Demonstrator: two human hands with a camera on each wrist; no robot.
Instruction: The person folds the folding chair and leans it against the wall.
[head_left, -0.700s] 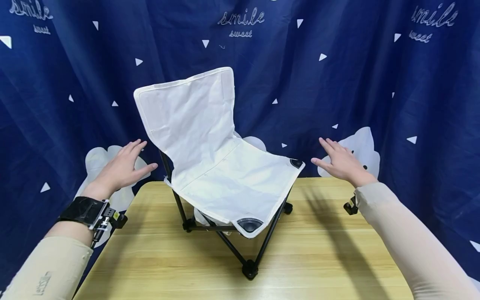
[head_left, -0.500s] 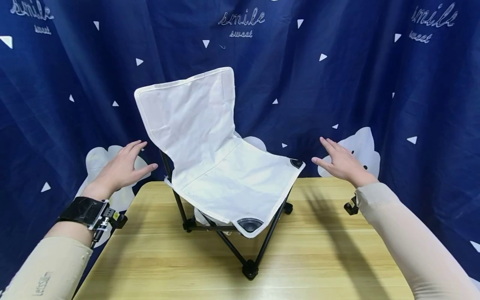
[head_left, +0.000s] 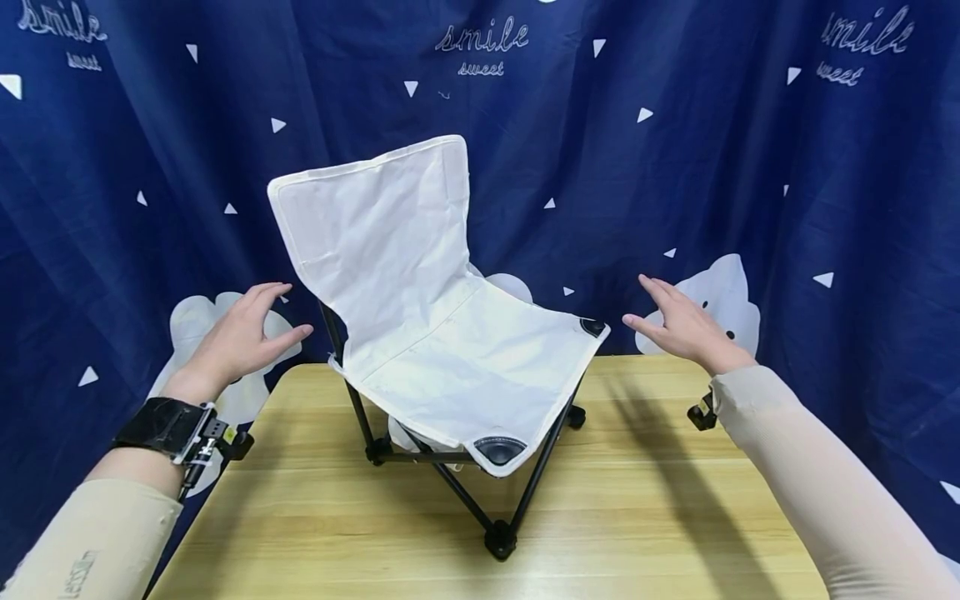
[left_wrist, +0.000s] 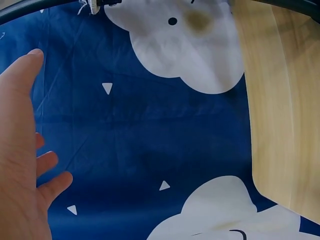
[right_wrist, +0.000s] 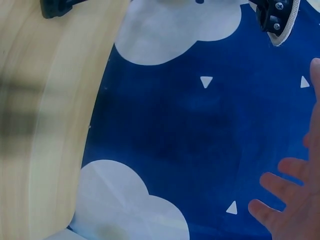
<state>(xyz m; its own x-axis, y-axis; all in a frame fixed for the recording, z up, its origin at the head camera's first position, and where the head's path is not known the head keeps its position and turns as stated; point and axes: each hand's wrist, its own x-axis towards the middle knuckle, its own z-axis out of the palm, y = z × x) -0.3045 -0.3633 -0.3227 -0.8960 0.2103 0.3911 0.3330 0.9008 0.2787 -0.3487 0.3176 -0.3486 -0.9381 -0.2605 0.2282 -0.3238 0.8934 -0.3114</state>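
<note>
The foreground is filled by a wood-grain surface, its right half crossed by a shadow. On it a white chair is stood, unfolded. The chair is flanked by the left hand and right hand, both raised, fingers extended, thumbs spread; nothing is gripped or touched. Behind, a blue curtain is hung, printed with white shapes.

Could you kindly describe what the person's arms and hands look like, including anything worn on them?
Both sleeves are pale beige; the left sleeve carries small grey lettering, the right sleeve shows none. The left wrist wears a wide black band with a small black device; a similar device sits under the right cuff. The left hand and right hand are ungloved.
</note>
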